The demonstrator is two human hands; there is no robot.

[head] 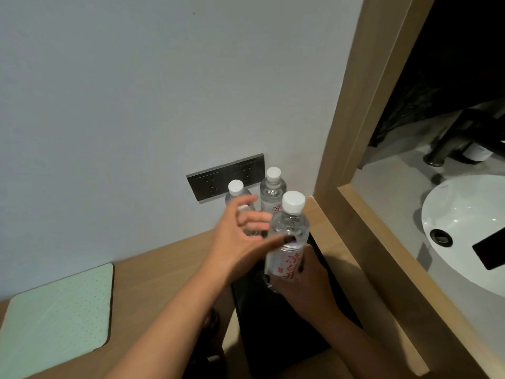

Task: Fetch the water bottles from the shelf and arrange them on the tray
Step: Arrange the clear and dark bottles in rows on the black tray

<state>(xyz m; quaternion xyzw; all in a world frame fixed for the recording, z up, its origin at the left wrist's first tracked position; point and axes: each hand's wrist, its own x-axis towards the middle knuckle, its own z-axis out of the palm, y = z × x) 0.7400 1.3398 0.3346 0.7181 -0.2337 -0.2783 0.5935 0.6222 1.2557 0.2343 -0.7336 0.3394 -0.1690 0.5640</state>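
Head view: right hand (302,285) wrapped around the lower label of a clear water bottle (288,236) (white cap, red lettering), held upright above a black tray (276,332) on the wooden counter (164,272). Left hand (240,236) spread loose with fingers relaxed, gripping nothing, thumb tip against the held bottle's shoulder. Two more bottles at 12 o'clock from the hands: back bottle (272,190) and left bottle (236,191), both upright by the wall outlet (216,181). Pale green mat (60,310) at 8 o'clock, white sink (464,225) at 3.
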